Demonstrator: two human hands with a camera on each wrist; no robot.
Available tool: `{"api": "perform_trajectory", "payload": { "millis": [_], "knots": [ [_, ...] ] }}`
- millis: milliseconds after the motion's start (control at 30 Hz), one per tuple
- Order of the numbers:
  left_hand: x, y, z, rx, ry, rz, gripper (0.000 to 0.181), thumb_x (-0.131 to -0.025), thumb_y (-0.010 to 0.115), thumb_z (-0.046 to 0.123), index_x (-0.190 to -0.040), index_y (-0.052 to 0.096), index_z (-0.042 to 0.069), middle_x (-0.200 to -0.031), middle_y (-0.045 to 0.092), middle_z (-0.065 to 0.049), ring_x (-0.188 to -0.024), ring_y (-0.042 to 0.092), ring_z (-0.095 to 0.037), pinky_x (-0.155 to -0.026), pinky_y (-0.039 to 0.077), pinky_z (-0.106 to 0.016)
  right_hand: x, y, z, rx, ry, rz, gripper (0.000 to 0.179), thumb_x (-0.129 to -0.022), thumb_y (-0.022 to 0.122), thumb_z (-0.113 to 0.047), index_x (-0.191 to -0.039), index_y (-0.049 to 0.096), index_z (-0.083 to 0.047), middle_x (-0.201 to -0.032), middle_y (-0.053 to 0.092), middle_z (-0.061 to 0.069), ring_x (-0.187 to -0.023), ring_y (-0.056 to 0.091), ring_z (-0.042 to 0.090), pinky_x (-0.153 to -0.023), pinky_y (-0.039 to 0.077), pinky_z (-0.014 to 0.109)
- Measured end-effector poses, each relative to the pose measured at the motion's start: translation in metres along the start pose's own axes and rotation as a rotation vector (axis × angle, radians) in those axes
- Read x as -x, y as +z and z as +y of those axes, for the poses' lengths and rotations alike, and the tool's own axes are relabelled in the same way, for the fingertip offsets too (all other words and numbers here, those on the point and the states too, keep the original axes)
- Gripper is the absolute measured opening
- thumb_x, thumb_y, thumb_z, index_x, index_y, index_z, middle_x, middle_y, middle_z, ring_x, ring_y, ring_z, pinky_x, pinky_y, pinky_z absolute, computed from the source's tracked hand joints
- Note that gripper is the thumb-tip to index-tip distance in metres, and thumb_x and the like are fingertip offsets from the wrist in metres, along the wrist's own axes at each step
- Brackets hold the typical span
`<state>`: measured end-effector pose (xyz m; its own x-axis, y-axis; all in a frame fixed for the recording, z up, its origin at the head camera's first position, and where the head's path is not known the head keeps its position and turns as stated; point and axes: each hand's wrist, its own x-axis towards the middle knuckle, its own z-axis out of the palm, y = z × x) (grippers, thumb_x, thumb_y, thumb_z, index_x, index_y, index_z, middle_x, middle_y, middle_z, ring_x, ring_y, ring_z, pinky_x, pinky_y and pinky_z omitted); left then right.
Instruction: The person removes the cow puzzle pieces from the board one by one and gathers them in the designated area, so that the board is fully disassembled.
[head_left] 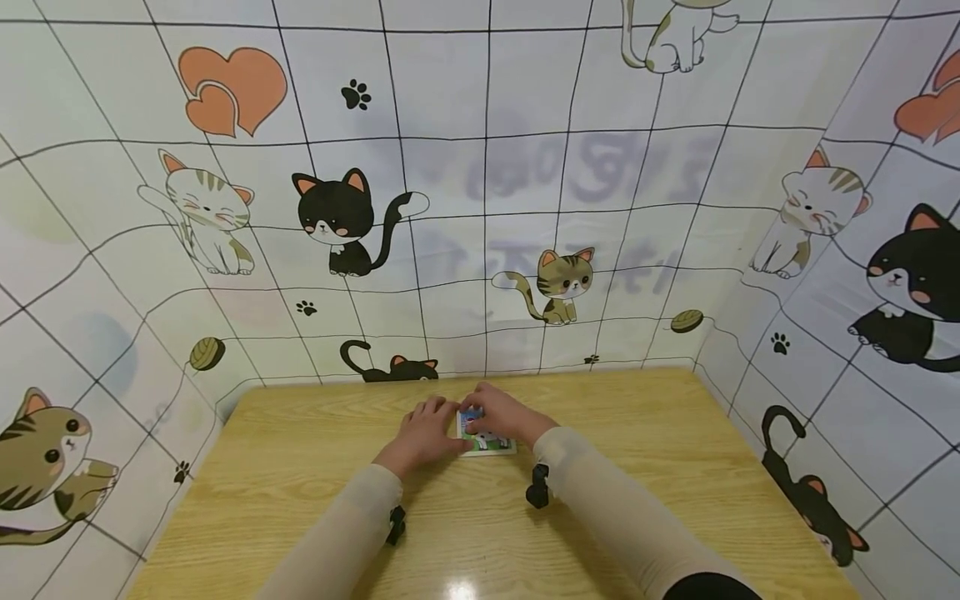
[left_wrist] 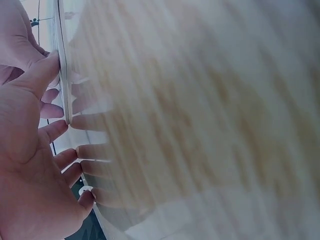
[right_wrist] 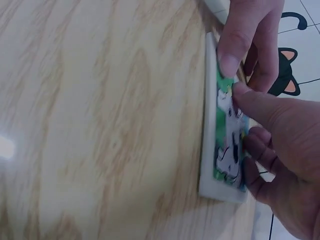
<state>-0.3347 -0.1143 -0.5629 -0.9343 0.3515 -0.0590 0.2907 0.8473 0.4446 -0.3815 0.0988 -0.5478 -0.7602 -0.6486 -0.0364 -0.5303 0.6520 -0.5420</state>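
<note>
On the wooden table [head_left: 465,517] lies a small flat picture board [head_left: 491,444] with a white border; its green and blue picture shows white cartoon animals. My left hand [head_left: 429,435] holds the board's left side, thumb at the near corner and fingers toward the far corner. Across the picture's upper left reaches my right hand [head_left: 501,412], its thumb on the picture and its curled fingers toward the far edge, hiding part of it. In the right wrist view both thumbs touch the picture [right_wrist: 222,155] close together. The left wrist view catches only the board's thin edge [left_wrist: 64,75].
Behind the table stands a white gridded cloth wall [head_left: 450,233] printed with cartoon cats and hearts; similar cloth closes both sides. A black strap piece [head_left: 537,487] hangs at the right wrist, another [head_left: 397,527] at the left.
</note>
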Motion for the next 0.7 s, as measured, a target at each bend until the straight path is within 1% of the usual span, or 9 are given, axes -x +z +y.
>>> {"api": "perform_trajectory", "payload": {
  "millis": [67,167,300,367,400,533,600,633,700],
  "knots": [
    [-0.0015,0.0019,-0.0023,0.001,0.0,-0.003,0.08,-0.097,0.079,0.061,-0.162,0.055,0.019,-0.168,0.041,-0.019,-0.154,0.038,-0.047,-0.122,0.029,-0.077,-0.0007,-0.0007,-0.002,-0.004,0.015,0.001,0.035,-0.102,0.084,-0.014,-0.135,0.076,-0.005,-0.121,0.061,0.015,-0.102,0.06,0.023,-0.096,0.055,0.046],
    [-0.0051,0.007,-0.0079,-0.001,0.016,0.009,0.082,-0.097,0.077,0.065,-0.162,0.055,0.02,-0.167,0.042,-0.019,-0.153,0.038,-0.048,-0.12,0.029,-0.079,-0.0023,-0.0014,-0.0046,-0.023,0.044,0.005,0.035,-0.1,0.085,-0.014,-0.133,0.077,-0.006,-0.121,0.062,0.014,-0.104,0.06,0.023,-0.096,0.055,0.046],
    [-0.0032,0.0037,-0.0053,-0.01,0.024,0.011,0.084,-0.096,0.078,0.067,-0.161,0.057,0.018,-0.165,0.044,-0.02,-0.151,0.04,-0.05,-0.12,0.03,-0.079,-0.0043,-0.0006,-0.0053,-0.056,0.077,0.006,0.034,-0.098,0.087,-0.012,-0.13,0.077,-0.007,-0.118,0.062,0.012,-0.102,0.058,0.022,-0.092,0.055,0.043],
    [0.0,-0.0007,-0.0005,-0.018,0.018,0.0,0.083,-0.096,0.079,0.064,-0.16,0.057,0.016,-0.166,0.044,-0.021,-0.152,0.04,-0.05,-0.121,0.03,-0.077,-0.0053,-0.0002,-0.0054,-0.059,0.078,0.003,0.034,-0.098,0.087,-0.01,-0.13,0.077,-0.007,-0.118,0.063,0.013,-0.101,0.058,0.02,-0.091,0.055,0.041],
    [-0.0004,0.0003,-0.0018,-0.025,0.025,0.001,0.083,-0.097,0.077,0.065,-0.161,0.056,0.016,-0.166,0.044,-0.021,-0.151,0.04,-0.05,-0.121,0.031,-0.076,-0.0058,-0.0001,-0.0055,-0.06,0.075,0.002,0.034,-0.098,0.086,-0.009,-0.13,0.076,-0.006,-0.117,0.065,0.013,-0.101,0.058,0.02,-0.09,0.055,0.041],
    [0.0018,-0.001,0.0006,-0.037,0.023,-0.011,0.083,-0.099,0.077,0.062,-0.162,0.055,0.013,-0.169,0.042,-0.022,-0.155,0.038,-0.051,-0.123,0.03,-0.075,-0.0071,-0.0004,-0.0058,-0.049,0.066,-0.002,0.034,-0.098,0.086,-0.007,-0.13,0.076,-0.005,-0.118,0.067,0.013,-0.1,0.057,0.02,-0.089,0.054,0.04],
    [-0.0005,0.0028,-0.0034,-0.039,0.034,-0.005,0.085,-0.1,0.074,0.066,-0.164,0.054,0.013,-0.169,0.041,-0.024,-0.155,0.037,-0.053,-0.123,0.03,-0.075,-0.0071,-0.0009,-0.0058,-0.054,0.071,-0.004,0.034,-0.098,0.086,-0.006,-0.13,0.075,-0.004,-0.118,0.068,0.012,-0.1,0.057,0.02,-0.089,0.054,0.039],
    [0.0011,0.0006,-0.0006,-0.036,0.025,-0.015,0.085,-0.099,0.076,0.064,-0.163,0.054,0.013,-0.17,0.04,-0.024,-0.156,0.036,-0.053,-0.123,0.029,-0.076,-0.007,-0.0013,-0.0058,-0.059,0.076,-0.008,0.034,-0.098,0.085,-0.006,-0.13,0.075,-0.005,-0.118,0.068,0.012,-0.099,0.057,0.019,-0.089,0.054,0.039],
    [-0.0014,0.004,-0.0038,-0.031,0.024,-0.019,0.087,-0.099,0.075,0.065,-0.166,0.052,0.014,-0.172,0.038,-0.024,-0.157,0.034,-0.053,-0.124,0.028,-0.076,-0.0068,-0.0022,-0.0054,-0.08,0.084,-0.017,0.034,-0.099,0.085,-0.006,-0.13,0.075,-0.005,-0.117,0.069,0.012,-0.098,0.057,0.018,-0.087,0.054,0.038]
  ]
}}
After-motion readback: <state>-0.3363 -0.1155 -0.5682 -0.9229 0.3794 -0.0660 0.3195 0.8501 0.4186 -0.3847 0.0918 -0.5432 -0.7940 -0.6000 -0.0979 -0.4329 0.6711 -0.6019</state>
